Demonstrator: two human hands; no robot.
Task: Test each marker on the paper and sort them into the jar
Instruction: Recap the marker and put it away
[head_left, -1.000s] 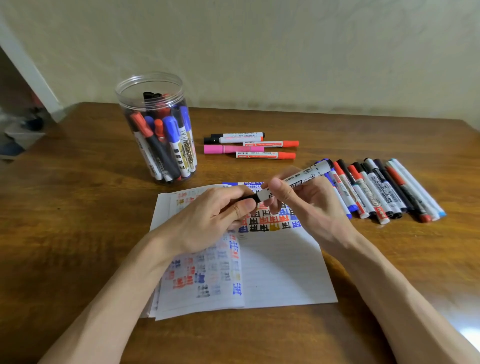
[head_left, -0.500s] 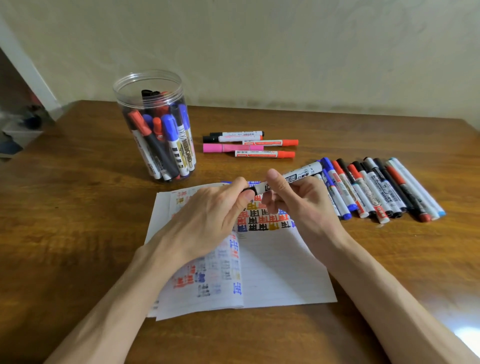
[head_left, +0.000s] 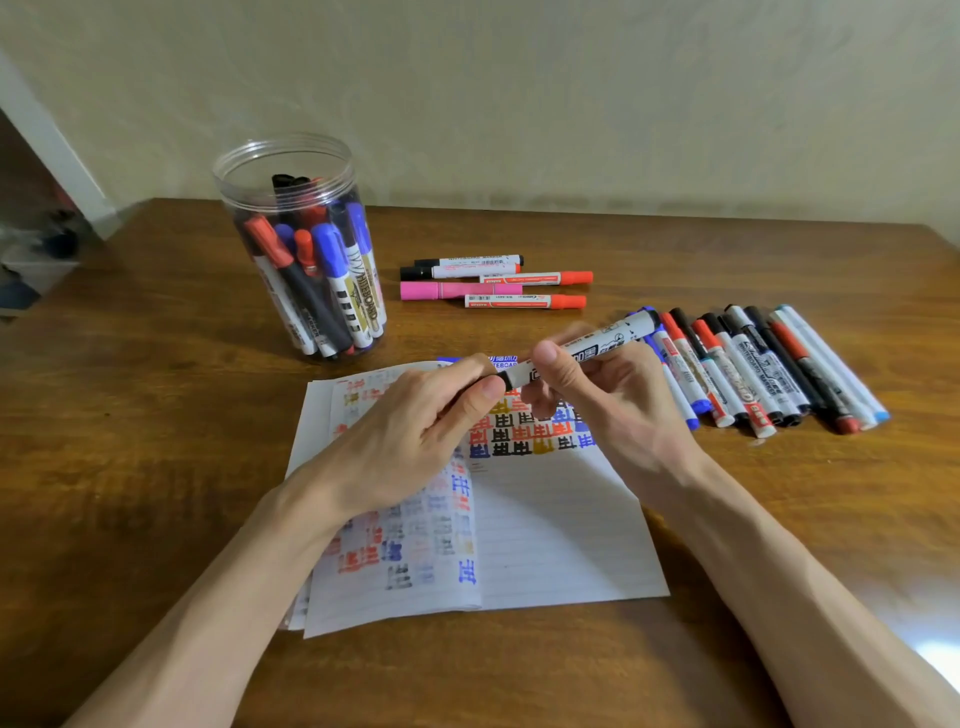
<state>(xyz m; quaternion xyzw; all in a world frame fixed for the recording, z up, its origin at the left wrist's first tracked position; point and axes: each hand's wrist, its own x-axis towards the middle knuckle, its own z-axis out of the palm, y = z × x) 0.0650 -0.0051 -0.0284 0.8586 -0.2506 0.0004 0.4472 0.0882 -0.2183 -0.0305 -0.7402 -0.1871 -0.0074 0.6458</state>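
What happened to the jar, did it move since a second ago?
No. The jar stands in the same spot on the table, just left of the pink marker, as before. Only the view shifted a little.

a brown wooden table (head_left: 156, 467) with clear grain, its far edge against a pale wall. at the back left a clear jar (head_left: 223, 187) stands upright and lidless, packed with capped red, blue and black markers. to its right, mid-table, five markers (head_left: 524, 301) lie flat and roughly parallel: two black-capped, two red-capped, and a pink marker (head_left: 457, 290) among them. further right a row of markers (head_left: 769, 364) lies side by side, touching, slanted toward the near right. at the front centre lies lined paper (head_left: 545, 530), a thin stack, its upper part covered in red, blue, black and yellow marks.
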